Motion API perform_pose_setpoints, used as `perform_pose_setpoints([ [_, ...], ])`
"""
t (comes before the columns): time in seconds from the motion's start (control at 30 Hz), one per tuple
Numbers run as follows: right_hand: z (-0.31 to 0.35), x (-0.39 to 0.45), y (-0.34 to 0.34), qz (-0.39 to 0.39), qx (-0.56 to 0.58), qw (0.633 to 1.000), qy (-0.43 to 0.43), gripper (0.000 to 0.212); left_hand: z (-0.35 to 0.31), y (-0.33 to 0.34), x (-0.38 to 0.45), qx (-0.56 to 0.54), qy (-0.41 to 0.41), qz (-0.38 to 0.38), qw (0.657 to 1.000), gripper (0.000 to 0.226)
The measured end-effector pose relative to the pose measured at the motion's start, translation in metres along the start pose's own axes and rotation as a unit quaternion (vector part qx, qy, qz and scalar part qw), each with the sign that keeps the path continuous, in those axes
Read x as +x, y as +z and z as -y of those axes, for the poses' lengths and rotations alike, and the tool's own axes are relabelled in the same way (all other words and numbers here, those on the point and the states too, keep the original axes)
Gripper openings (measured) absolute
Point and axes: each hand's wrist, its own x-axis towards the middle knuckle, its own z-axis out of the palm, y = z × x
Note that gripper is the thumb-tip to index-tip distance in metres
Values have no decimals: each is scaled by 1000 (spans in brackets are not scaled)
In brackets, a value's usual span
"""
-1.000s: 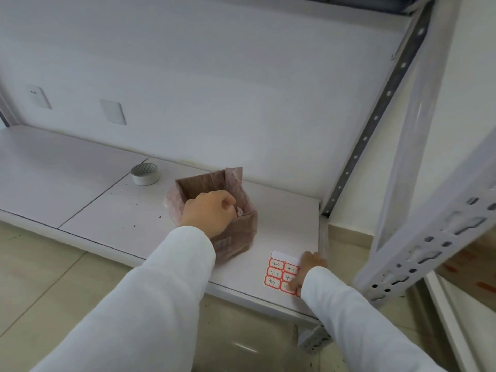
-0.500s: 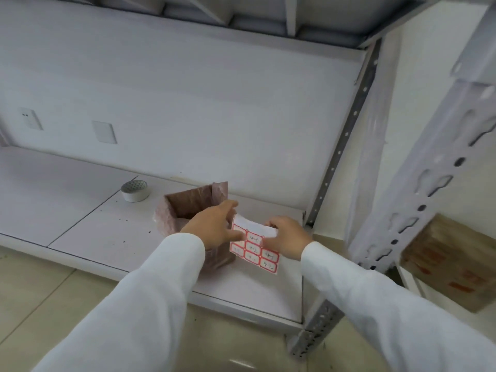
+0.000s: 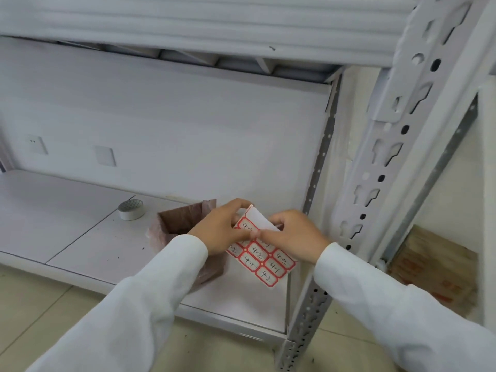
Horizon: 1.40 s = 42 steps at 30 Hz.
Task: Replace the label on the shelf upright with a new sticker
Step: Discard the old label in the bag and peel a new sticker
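A sticker sheet (image 3: pixel 264 260) with red-bordered labels marked 4-1 and 4-2 is held in the air above the low shelf. My left hand (image 3: pixel 218 228) grips its upper left edge. My right hand (image 3: pixel 294 234) pinches near its upper middle, thumb on a label. The sheet's top corner is curled back, showing white. The grey slotted shelf upright (image 3: pixel 375 162) rises just right of my hands. No label on the upright is visible here.
A brown bag-lined box (image 3: pixel 179 224) stands on the white shelf board (image 3: pixel 88 245) under my left wrist. A tape roll (image 3: pixel 132 209) lies further left. A cardboard box (image 3: pixel 440 267) sits on the floor behind the upright. A shelf beam (image 3: pixel 188 25) runs overhead.
My right hand lifted the sticker sheet off the shelf board. My left hand left the box and took hold of the sheet. The view tilted upward.
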Motion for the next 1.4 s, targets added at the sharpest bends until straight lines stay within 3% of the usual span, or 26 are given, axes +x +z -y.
perform_pose_setpoints([
  [0.07,-2,-1,-2,-8,19,1000,11,23,-4,5,-2,-6,14,-13,1000,60],
  [0.13,-7,-3,-2,-3,72,997,24,21,-3,9,-2,106,44,-83,990,67],
  [0.2,-10,-5,0,0,130,991,39,15,0,12,-1,259,105,-195,940,60],
  [0.23,-11,-6,1,-5,159,986,46,12,0,13,-1,303,139,-222,916,50],
  [0.3,-13,-5,3,-29,208,976,55,11,0,17,0,313,180,-230,904,41],
  [0.47,-11,-8,2,-48,241,968,54,16,-3,23,-1,175,101,-155,967,31],
  [0.73,-9,-8,5,-34,183,982,4,10,-4,17,-4,97,51,-122,986,18],
  [0.9,-10,-6,8,-43,169,985,-3,7,-2,16,-6,83,60,-98,990,19],
  [1.1,-12,-6,12,-42,163,986,-1,5,-4,13,-8,183,82,-101,975,22],
  [1.4,-24,5,28,-45,135,988,53,10,8,6,-2,179,-17,-195,964,21],
])
